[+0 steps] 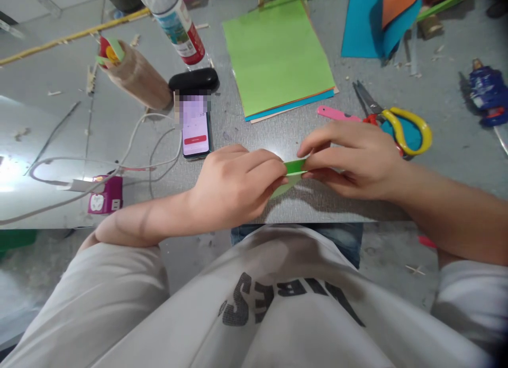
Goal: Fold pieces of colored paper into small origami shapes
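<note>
While both hands are working near the tabletop's (pixel 222 198) front edge, the left hand (pixel 242 185) is pinching the left end of the green strip (pixel 295 167), grip clamped on it. The right hand (pixel 357 161) is pinching the right end, grip likewise closed on the strip, which is spanning the gap between the hands. Beyond the left hand, the phone (pixel 196 132) is lying screen up; past the right, the scissors (pixel 407 131) are lying near the pink tool (pixel 337 113). Farther out, the paper stack (pixel 280 55) is lying green side up, the bottle (pixel 178 26) standing to its left.
</note>
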`<state>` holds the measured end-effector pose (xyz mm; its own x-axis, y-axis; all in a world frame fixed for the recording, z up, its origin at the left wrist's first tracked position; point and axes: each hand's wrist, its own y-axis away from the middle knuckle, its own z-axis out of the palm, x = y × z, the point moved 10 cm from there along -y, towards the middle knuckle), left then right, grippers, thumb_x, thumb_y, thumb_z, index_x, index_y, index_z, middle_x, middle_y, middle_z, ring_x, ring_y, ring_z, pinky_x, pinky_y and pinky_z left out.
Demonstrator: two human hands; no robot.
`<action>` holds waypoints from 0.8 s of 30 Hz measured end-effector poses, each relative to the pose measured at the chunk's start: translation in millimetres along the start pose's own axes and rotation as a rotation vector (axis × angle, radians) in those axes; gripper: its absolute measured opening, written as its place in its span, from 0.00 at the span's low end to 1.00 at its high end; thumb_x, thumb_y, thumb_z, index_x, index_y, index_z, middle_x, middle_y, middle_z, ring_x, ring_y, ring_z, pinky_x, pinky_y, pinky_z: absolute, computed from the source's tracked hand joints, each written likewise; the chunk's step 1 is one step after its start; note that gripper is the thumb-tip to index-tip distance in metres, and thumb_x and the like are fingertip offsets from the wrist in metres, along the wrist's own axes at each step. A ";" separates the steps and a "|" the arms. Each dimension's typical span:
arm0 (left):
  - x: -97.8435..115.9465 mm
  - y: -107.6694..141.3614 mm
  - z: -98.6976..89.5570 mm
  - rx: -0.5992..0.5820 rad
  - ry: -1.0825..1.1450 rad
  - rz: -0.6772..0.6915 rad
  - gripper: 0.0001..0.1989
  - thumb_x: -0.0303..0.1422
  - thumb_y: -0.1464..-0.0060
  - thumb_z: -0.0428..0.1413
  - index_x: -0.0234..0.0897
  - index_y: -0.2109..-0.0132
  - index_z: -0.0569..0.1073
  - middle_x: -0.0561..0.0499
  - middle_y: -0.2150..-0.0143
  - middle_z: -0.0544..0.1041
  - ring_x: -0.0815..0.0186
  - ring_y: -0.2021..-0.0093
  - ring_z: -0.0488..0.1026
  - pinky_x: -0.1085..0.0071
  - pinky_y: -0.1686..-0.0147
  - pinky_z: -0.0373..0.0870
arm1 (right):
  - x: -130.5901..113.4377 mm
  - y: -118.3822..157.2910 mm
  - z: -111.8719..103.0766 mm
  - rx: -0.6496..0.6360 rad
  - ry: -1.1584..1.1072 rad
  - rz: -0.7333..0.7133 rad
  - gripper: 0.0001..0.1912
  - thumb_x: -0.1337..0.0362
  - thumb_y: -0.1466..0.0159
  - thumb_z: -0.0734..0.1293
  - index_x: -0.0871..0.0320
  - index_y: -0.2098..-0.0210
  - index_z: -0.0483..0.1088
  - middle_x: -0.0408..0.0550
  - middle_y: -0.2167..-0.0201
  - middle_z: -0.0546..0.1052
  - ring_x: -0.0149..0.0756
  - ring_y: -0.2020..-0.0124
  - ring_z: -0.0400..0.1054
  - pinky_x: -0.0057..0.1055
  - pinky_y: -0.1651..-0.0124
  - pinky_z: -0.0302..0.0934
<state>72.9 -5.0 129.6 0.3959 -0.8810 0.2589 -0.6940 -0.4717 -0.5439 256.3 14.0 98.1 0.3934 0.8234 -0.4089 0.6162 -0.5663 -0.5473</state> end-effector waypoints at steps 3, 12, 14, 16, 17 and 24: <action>-2.2 0.1 0.5 -0.042 -0.007 -0.022 0.12 0.38 0.16 0.61 0.45 0.55 0.82 0.50 0.61 0.88 0.62 0.68 0.78 0.59 0.63 0.69 | 0.4 2.1 4.4 -0.016 -0.026 0.033 0.09 0.51 0.14 0.72 0.39 0.50 0.85 0.46 0.51 0.91 0.48 0.54 0.87 0.49 0.52 0.82; 10.1 -3.2 -5.6 0.014 -0.121 0.096 0.16 0.35 0.15 0.62 0.42 0.59 0.78 0.53 0.65 0.86 0.64 0.70 0.78 0.60 0.66 0.67 | -13.4 -2.7 -7.4 0.068 -0.163 -0.115 0.13 0.65 0.17 0.74 0.43 0.38 0.83 0.43 0.48 0.92 0.41 0.48 0.90 0.39 0.46 0.85; 10.4 -2.4 -3.1 -0.011 -0.147 0.086 0.16 0.34 0.14 0.61 0.41 0.58 0.78 0.53 0.64 0.87 0.65 0.70 0.80 0.60 0.65 0.68 | -15.6 -2.8 -9.5 0.067 -0.143 -0.146 0.09 0.61 0.17 0.77 0.46 0.39 0.82 0.46 0.44 0.90 0.41 0.46 0.89 0.38 0.45 0.86; 10.5 -0.9 -0.4 -0.032 -0.156 0.078 0.15 0.33 0.14 0.61 0.41 0.58 0.79 0.53 0.63 0.87 0.65 0.69 0.81 0.60 0.64 0.70 | -17.2 -2.6 -9.3 0.058 -0.112 -0.154 0.06 0.58 0.15 0.78 0.48 0.42 0.81 0.49 0.40 0.89 0.40 0.45 0.87 0.38 0.46 0.85; 11.0 -0.1 0.5 -0.034 -0.154 0.079 0.15 0.33 0.14 0.61 0.41 0.57 0.79 0.53 0.63 0.88 0.65 0.68 0.81 0.61 0.63 0.70 | -17.4 -2.4 -7.9 0.047 -0.100 -0.145 0.06 0.57 0.15 0.78 0.47 0.43 0.80 0.51 0.39 0.88 0.41 0.45 0.87 0.38 0.46 0.85; 11.3 0.3 0.3 -0.006 -0.152 0.077 0.16 0.34 0.14 0.61 0.42 0.58 0.78 0.54 0.64 0.87 0.65 0.70 0.80 0.60 0.65 0.69 | -13.5 3.7 -5.2 0.101 -0.017 -0.070 0.02 0.54 0.17 0.76 0.40 0.46 0.82 0.46 0.33 0.87 0.50 0.44 0.87 0.50 0.42 0.85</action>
<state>77.4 -15.1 132.1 0.4270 -0.8995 0.0926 -0.7295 -0.4032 -0.5525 256.8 0.9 105.3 0.3391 0.8610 -0.3791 0.5696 -0.5086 -0.6456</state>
